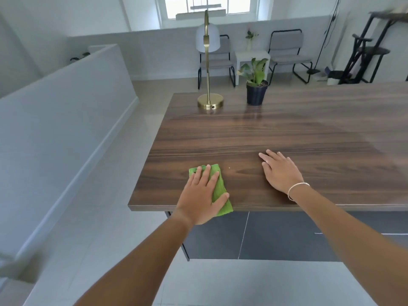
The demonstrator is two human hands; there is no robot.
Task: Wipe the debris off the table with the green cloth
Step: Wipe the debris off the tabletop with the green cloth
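Ahead of the left hand (202, 193), which is pressing flat on the green cloth (217, 191) at the near edge, bare wood table (287, 133) is stretching away. Just right of its fingertips one pale speck of debris (229, 167) is sitting in the lane. Further right, the right hand (280, 173) is lying palm-down, blocking a straight sweep that way. Well beyond both hands, a gold lamp base (210, 104) and a dark plant pot (256, 92) are standing near the far edge. To the left of the left hand the tabletop is ending close by.
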